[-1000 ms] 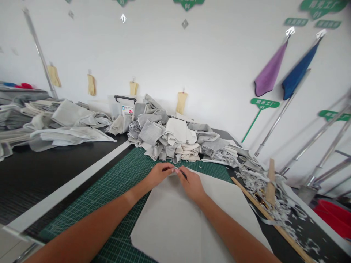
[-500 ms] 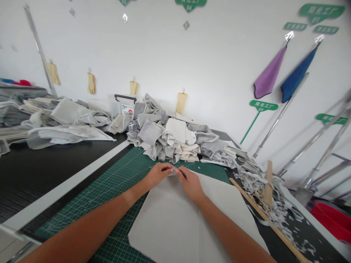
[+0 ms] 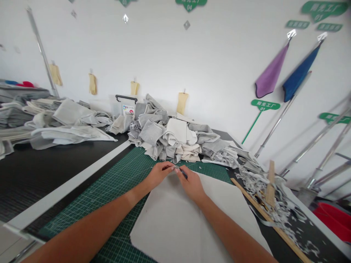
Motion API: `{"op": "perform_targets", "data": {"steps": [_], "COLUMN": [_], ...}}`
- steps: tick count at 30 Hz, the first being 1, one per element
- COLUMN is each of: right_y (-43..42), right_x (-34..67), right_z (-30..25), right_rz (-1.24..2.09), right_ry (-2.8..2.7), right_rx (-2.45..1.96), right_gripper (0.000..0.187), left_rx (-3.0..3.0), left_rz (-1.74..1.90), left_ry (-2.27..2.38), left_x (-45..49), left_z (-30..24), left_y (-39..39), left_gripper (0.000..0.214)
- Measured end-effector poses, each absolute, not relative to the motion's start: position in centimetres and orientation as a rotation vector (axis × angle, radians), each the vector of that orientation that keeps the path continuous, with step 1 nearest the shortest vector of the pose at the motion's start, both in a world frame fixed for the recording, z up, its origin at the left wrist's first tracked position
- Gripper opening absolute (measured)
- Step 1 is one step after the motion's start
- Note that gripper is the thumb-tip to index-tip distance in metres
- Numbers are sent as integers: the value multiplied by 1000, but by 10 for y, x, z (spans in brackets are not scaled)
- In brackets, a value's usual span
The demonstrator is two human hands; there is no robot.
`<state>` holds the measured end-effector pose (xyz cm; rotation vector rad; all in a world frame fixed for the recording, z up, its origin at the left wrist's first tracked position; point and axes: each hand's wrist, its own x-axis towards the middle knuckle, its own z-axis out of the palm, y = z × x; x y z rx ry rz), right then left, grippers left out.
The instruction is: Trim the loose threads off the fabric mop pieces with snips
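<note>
A large pale grey-white cloth (image 3: 170, 219) lies spread on the green gridded cutting mat (image 3: 90, 197). My left hand (image 3: 159, 175) pinches the far edge of this cloth, thumb against fingers, lifting it slightly. Close against it, my right hand (image 3: 189, 182) is closed around a small dark-handled tool (image 3: 183, 173) with a thin metallic tip. The tip points left, towards the pinched edge. Most of the tool is hidden by the fingers, and its exact kind cannot be made out.
A heap of folded grey and cream cloths (image 3: 167, 135) lies beyond the mat. More cloths (image 3: 68, 120) are piled at the left. On the right are a long wooden strip (image 3: 271, 219), a shorter wooden piece (image 3: 270, 186) and many cloth scraps (image 3: 285, 213). A red basin (image 3: 333, 221) stands at far right.
More of the dark-handled tool and its metallic tip shows in my right hand now. Both hands stay at the cloth's far edge. The view has shifted slightly.
</note>
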<state>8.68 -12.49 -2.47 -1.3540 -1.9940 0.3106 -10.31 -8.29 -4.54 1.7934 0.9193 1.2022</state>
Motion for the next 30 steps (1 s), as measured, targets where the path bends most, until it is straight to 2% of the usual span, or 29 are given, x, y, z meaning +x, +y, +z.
{"op": "perform_targets", "data": {"steps": [30], "right_y": [-126], "right_x": [88], "right_z": [-25], "right_rz": [285], "right_ry": [-2052], "right_rx": [-1348], "right_gripper": [37], "left_rx": [1822], "left_rz": [1144], "left_ry": [886], "left_x": [-105], "left_z": [-38], "left_y": [-88], "left_gripper": [30]}}
